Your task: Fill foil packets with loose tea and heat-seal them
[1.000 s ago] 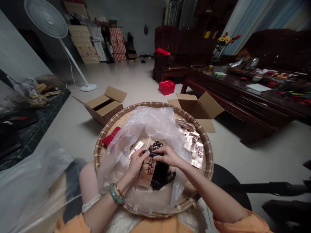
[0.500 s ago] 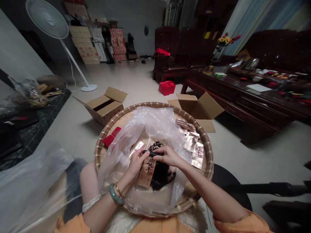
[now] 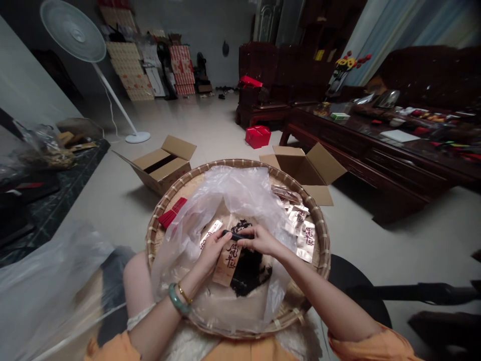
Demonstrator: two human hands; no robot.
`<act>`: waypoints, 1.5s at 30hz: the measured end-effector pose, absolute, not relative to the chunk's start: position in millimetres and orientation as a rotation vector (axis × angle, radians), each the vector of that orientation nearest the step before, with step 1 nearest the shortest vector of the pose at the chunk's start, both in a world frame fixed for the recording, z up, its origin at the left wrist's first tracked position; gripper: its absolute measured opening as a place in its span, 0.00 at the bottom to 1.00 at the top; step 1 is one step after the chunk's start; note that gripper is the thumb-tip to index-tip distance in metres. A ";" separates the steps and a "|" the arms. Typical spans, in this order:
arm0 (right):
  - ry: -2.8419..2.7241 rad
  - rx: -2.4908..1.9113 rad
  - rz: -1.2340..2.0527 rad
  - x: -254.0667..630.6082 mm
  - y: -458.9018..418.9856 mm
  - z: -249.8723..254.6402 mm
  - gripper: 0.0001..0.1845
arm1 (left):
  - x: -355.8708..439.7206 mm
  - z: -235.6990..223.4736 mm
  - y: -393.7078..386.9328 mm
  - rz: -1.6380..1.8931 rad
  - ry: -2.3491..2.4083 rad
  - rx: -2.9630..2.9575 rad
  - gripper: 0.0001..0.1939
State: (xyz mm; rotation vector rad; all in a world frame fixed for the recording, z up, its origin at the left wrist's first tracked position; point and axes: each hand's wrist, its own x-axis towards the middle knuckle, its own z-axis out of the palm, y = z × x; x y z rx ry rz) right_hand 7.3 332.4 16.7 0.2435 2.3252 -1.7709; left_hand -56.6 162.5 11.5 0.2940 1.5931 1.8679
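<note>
Left hand (image 3: 212, 249) and right hand (image 3: 262, 241) pinch a black bar (image 3: 237, 235) — at its nine and three o'clock ends — across the top of a coppery packet (image 3: 226, 265) (dark characters down its front), over the middle of the woven tray (image 3: 240, 163)

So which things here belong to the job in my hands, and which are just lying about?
Belong to the job:
black stick, held in left hand and right hand
packet at the left hand
dark leaves
plastic sheet
basket
other packets
red strips, perhaps

Lying about, it seems:
standing fan
red box
flowers
cardboard boxes
</note>
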 end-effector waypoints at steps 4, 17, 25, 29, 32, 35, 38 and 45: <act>2.160 0.382 -1.888 6.3 341.3 25.4 0.25 | -61.9 9.4 161.4 1.794 1.590 0.297 0.23; 3.049 0.337 -1.297 19.2 345.2 14.0 0.18 | -59.5 11.8 161.8 1.949 1.804 0.340 0.15; 2.773 0.250 -1.836 13.8 310.7 30.6 0.19 | -55.2 21.5 165.0 1.862 1.832 0.471 0.17; 2.503 0.532 -2.112 23.9 345.0 36.6 0.19 | -68.1 21.2 160.1 1.769 1.722 0.406 0.23; 2.372 0.981 -2.667 29.5 395.3 46.6 0.16 | -87.7 16.6 150.8 1.636 1.976 0.525 0.22; 2.024 1.345 -3.096 30.9 435.6 52.9 0.12 | -103.4 9.9 143.0 1.086 2.445 0.799 0.16; 1.784 1.430 -3.104 30.5 441.1 49.2 0.09 | -107.3 4.1 143.2 0.457 2.629 0.857 0.19; 2.112 0.920 -2.446 21.6 368.0 20.8 0.13 | -113.5 -1.5 150.8 0.242 2.676 0.853 0.20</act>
